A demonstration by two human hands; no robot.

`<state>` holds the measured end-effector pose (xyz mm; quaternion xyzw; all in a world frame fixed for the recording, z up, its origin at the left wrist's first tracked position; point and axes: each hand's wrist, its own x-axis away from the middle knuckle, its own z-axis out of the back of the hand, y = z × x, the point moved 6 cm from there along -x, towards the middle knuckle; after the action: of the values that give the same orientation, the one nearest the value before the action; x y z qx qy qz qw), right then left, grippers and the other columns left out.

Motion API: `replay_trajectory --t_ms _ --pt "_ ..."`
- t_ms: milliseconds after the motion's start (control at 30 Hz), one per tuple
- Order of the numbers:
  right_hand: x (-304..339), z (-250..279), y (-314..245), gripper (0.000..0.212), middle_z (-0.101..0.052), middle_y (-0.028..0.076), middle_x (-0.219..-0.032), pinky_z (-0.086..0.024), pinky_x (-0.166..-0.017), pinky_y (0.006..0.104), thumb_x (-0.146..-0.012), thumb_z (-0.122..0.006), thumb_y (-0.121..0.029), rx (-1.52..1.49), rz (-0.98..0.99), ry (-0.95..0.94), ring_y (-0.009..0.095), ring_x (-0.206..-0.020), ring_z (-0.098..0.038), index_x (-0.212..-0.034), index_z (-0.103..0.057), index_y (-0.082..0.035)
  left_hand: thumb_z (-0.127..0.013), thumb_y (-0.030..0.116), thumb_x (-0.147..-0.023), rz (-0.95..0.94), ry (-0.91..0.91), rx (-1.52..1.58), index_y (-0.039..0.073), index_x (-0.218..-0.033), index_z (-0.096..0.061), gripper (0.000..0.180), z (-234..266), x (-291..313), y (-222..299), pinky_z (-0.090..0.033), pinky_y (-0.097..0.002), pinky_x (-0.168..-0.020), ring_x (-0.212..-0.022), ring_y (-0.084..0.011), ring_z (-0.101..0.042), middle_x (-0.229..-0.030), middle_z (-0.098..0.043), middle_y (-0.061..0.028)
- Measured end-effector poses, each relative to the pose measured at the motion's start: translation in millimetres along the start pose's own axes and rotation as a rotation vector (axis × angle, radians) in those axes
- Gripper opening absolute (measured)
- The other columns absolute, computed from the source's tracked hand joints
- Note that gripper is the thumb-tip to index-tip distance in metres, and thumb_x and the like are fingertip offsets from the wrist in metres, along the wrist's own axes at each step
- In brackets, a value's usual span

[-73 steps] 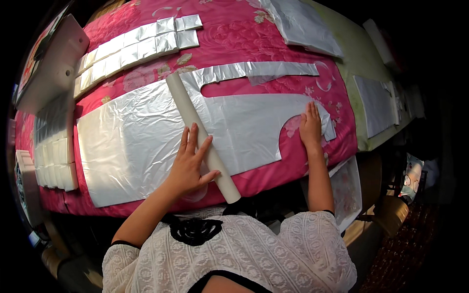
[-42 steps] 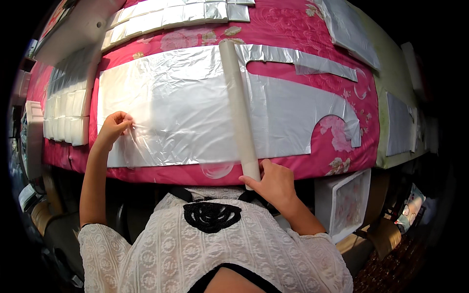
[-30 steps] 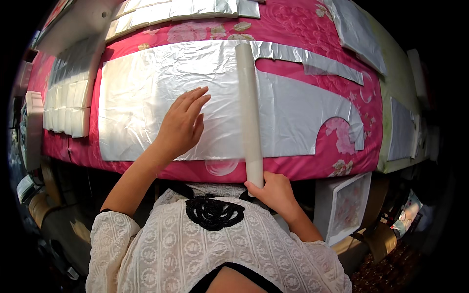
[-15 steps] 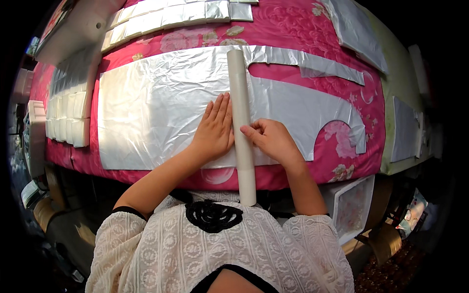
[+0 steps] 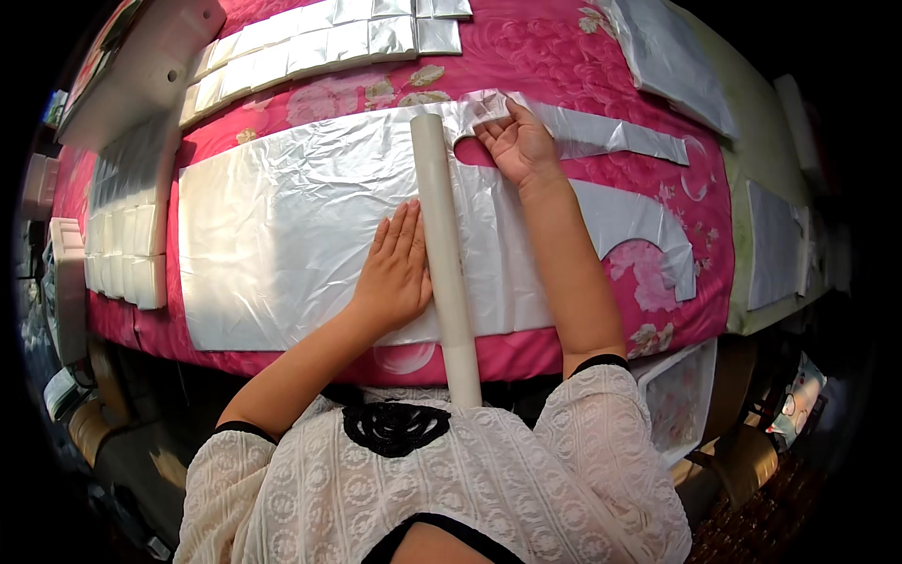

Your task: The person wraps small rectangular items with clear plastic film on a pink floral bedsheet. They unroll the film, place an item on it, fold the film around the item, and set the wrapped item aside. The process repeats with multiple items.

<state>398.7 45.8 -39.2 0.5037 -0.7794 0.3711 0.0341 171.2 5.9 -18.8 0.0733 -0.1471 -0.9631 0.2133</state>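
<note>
R hand hides pt. of film; packs cut off @ top.

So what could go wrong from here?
The right hand seems to pinch the thin plastic sheet at its far edge; a hard pull might tear it.
The near end of the tube overhangs the edge of the pink cloth, by the shirt; a bump could knock it askew.
The sheet is wrinkled left of the tube, where the left hand lies flat; creases might get pressed in.
</note>
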Motion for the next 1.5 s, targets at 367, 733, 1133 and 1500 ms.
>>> replay_trajectory --t_ms 367,733,1133,1500 --pt "-16.4 142.0 -248.8 0.034 -0.051 0.021 -0.122 -0.041 -0.092 0.0507 -0.096 -0.032 -0.021 -0.153 0.478 0.339 0.033 -0.111 -0.051 -0.114 -0.044 0.005 -0.04 0.02 -0.081 -0.015 0.023 0.024 -0.01 -0.136 -0.023 0.065 4.5 0.0 2.6 -0.011 -0.0442 -0.111 -0.136 -0.0362 -0.018 -0.143 -0.022 -0.0258" --pt "53.3 -29.6 -172.2 0.028 -0.053 0.019 -0.118 -0.046 -0.087 0.0402 -0.095 -0.036 -0.009 0.135 0.545 -0.161 0.029 -0.106 -0.054 -0.119 -0.044 0.003 -0.041 0.019 -0.079 -0.023 0.062 0.053 -0.01 -0.136 -0.024 0.066 4.6 2.4 0.7 -0.011 -0.0452 -0.111 -0.135 -0.0367 -0.019 -0.143 -0.023 -0.0263" --pt "161.9 -224.4 274.9 0.053 -0.052 0.028 -0.12 -0.035 -0.101 0.0383 -0.087 -0.048 -0.024 1.375 0.068 -1.021 0.039 -0.118 -0.046 -0.128 -0.041 0.009 -0.044 0.02 -0.081 -0.047 0.087 0.058 -0.009 -0.137 -0.022 0.067 -7.8 0.4 0.4 -0.012 -0.0463 -0.111 -0.137 -0.0354 -0.015 -0.145 -0.019 -0.024" --pt "165.3 -202.0 199.9 0.098 -0.036 0.036 -0.13 -0.03 -0.103 0.0408 -0.074 -0.059 -0.06 1.722 -0.053 -1.346 0.041 -0.127 -0.034 -0.136 -0.025 0.009 -0.053 0.021 -0.082 -0.1 0.328 0.498 -0.005 -0.137 -0.024 0.068 15.9 8.0 -13.8 -0.021 -0.0471 -0.108 -0.135 -0.0376 -0.018 -0.145 -0.021 -0.0213"
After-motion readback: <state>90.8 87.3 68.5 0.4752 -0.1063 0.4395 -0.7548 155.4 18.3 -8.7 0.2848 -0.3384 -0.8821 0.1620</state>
